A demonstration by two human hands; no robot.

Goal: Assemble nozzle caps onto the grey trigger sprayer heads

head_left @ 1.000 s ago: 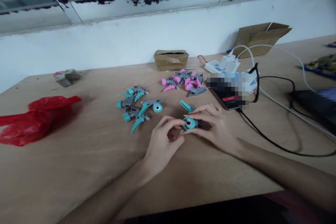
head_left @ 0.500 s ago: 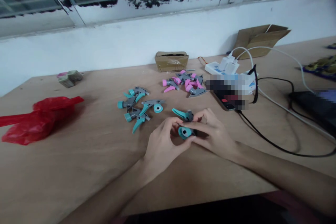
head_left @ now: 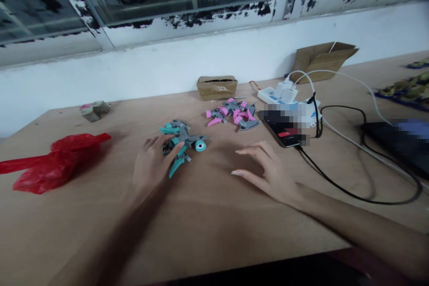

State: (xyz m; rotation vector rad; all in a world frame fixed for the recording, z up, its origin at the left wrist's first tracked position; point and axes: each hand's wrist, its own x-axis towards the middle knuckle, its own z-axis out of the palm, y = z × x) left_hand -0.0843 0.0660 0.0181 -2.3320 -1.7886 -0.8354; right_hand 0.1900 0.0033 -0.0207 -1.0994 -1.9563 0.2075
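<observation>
My left hand (head_left: 150, 161) is at the pile of teal-and-grey trigger sprayer heads, its thumb and fingers closed around one teal sprayer head (head_left: 174, 142). That hand is slightly blurred and hides part of the pile. Another sprayer head (head_left: 200, 145) lies at the pile's right edge, its round teal cap facing me. My right hand (head_left: 266, 167) hovers over the table to the right, thumb and fingers apart, holding nothing. Behind and between the hands sits a group of pink-and-grey sprayer heads (head_left: 246, 116).
A red plastic bag (head_left: 63, 161) lies at left. A small cardboard box (head_left: 217, 88) stands by the wall. To the right are a phone (head_left: 283, 132), a white power strip (head_left: 268, 95), cables and an open cardboard box (head_left: 318, 62). A dark device (head_left: 395, 143) lies further right.
My hands have come apart. The left carried the teal sprayer head leftward from the table's middle to the teal pile; the right let go and opened, staying near its place.
</observation>
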